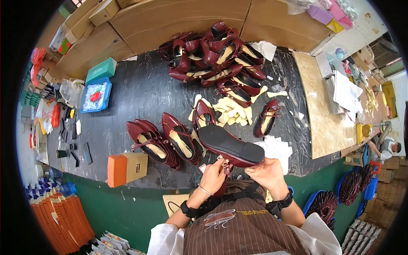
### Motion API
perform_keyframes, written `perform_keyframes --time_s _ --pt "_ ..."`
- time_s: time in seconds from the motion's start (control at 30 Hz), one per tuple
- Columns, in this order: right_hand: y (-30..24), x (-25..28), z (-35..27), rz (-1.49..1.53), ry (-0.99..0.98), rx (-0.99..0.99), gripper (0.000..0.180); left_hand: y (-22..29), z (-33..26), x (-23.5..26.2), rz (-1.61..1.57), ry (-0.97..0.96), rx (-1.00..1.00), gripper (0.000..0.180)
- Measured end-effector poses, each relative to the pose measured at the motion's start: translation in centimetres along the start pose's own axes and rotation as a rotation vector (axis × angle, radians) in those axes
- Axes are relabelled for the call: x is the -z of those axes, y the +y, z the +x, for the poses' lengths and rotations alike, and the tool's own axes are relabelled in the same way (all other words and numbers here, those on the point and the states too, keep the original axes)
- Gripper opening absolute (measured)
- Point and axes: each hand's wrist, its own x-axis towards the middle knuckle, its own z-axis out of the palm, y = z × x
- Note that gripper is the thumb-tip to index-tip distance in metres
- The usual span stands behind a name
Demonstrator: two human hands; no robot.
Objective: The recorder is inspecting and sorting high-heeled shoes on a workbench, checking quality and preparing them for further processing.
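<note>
The big dark bench [140, 91] fills the middle of the frame. Brown cardboard boxes [170, 19] line its far edge along the top. A wooden board [323, 114] lies on the right side of it.

A big pile of dark red shoes [216, 57] sits at the upper middle of the bench. Below it, in the middle, is a small heap of pale yellow insoles [231, 111]. One single red shoe [267, 119] lies just to the right of that heap. A row of red shoes [163, 142] stands at the left of center, side by side and touching.

An orange box [126, 168] rests near the lower edge of the bench, left of the hands. A blue tray [96, 95] and a teal box [101, 70] sit at the upper left.

The person holds one red shoe [229, 146] up in the lower middle of the frame, with its black sole facing up. The right hand [265, 173] has its grip closed under the heel end of this shoe. The left hand [214, 175] pinches the thin strap with its small gold buckle [224, 162], which hangs down from the shoe. Both wrists wear black bands.
</note>
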Motion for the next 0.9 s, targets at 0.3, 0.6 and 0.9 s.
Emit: perform_keyframes --time_s 0.3,0.6,0.9 --pt "0.3 -0.2 0.2 -0.049 0.042 0.003 0.019 0.1 -1.0 0.9 -0.045 0.02 -0.137 0.016" --pt "0.6 0.5 -0.3 -0.027 0.038 -0.003 0.021 1.3 -0.9 1.7 -0.445 -0.197 0.124 0.023" --pt "1.6 -0.2 -0.2 -0.211 -0.087 0.111 0.04 0.7 -0.7 1.1 -0.144 -0.355 -0.067 0.02"
